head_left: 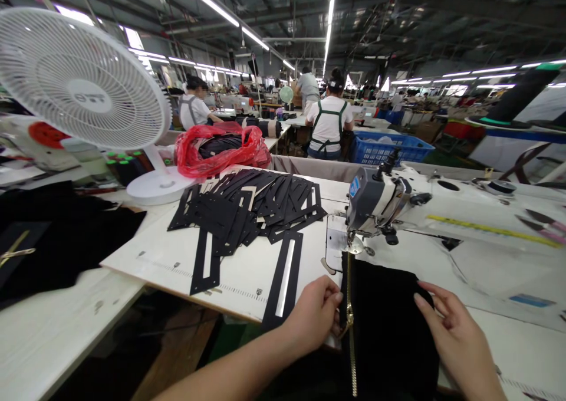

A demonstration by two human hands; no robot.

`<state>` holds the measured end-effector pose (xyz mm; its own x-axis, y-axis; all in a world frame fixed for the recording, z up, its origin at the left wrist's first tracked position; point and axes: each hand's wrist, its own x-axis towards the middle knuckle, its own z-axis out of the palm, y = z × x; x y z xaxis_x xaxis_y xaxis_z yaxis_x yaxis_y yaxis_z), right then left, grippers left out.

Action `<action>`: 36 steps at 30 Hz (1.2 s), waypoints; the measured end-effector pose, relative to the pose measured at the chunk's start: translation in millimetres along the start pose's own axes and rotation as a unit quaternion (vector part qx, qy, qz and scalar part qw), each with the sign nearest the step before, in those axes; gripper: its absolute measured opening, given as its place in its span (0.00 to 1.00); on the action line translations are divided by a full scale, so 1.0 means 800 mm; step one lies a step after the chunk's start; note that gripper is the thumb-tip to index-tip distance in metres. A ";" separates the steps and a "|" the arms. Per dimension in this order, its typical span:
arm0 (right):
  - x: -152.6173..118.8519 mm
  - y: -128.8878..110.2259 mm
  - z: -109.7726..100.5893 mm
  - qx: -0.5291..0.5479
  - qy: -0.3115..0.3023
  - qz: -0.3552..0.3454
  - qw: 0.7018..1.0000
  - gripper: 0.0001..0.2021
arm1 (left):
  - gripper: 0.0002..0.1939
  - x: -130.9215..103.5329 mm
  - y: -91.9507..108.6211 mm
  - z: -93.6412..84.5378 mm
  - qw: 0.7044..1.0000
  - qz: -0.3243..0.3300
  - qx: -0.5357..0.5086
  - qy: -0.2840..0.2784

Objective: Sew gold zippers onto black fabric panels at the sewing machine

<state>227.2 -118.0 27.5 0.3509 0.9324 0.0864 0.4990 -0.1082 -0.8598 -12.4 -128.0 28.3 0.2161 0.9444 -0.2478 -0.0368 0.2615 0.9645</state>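
Note:
A black fabric piece [389,324] lies in front of the sewing machine [375,197], its far end reaching the presser foot area. Along its left side runs a gold-toothed zipper [352,354], with the slider partway down. My left hand [319,306] is closed at the zipper's left edge, close to the slider; its fingertips are partly hidden. With thumb and fingers, my right hand [455,324] pinches the fabric's right edge. Just left of my left hand, a black slotted piece [269,309] overhangs the table edge.
Several black slotted pieces [230,218] are heaped on the white table [150,271]. Behind them sit a red plastic bag [190,153] and a white fan [163,183]. Dark fabric [57,236] covers the left table. Other people and a blue crate [384,147] are farther back.

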 end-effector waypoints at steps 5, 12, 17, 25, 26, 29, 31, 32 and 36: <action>-0.005 -0.005 0.016 -0.068 0.009 -0.041 0.997 0.32 | 0.22 0.008 -0.002 -0.011 0.997 -0.040 -0.047 -0.037; -0.018 -0.023 0.011 -0.138 0.047 -0.140 0.979 0.25 | 0.30 0.006 0.001 -0.020 0.999 0.014 0.021 -0.019; 0.002 -0.007 0.030 -0.156 -0.033 -0.191 0.968 0.23 | 0.39 -0.001 0.019 -0.037 0.898 0.216 0.380 -0.049; 0.005 -0.013 0.024 0.044 -0.034 0.006 0.998 0.37 | 0.59 0.018 0.025 -0.052 0.768 0.238 0.567 -0.180; 0.001 -0.015 0.021 0.061 -0.050 0.049 0.996 0.39 | 0.59 0.020 0.025 -0.051 0.764 0.239 0.573 -0.178; -0.009 -0.015 0.019 0.045 -0.088 0.069 0.993 0.38 | 0.59 0.026 0.027 -0.046 0.758 0.239 0.585 -0.161; -0.011 -0.012 0.021 -0.013 -0.075 0.006 0.997 0.36 | 0.59 0.030 0.029 -0.044 0.754 0.235 0.594 -0.152; -0.011 -0.008 0.022 -0.051 -0.062 -0.030 0.996 0.35 | 0.59 0.032 0.029 -0.043 0.751 0.233 0.599 -0.152; -0.011 0.013 0.024 -0.240 -0.007 -0.167 0.956 0.28 | 0.59 0.036 0.034 -0.043 0.734 0.226 0.621 -0.159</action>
<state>214.5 -120.4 7.8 0.0992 0.9468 0.3061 0.8888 0.0541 -0.4552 -41.2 -86.7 44.6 0.6802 0.7323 -0.0342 0.6992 -0.6340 0.3304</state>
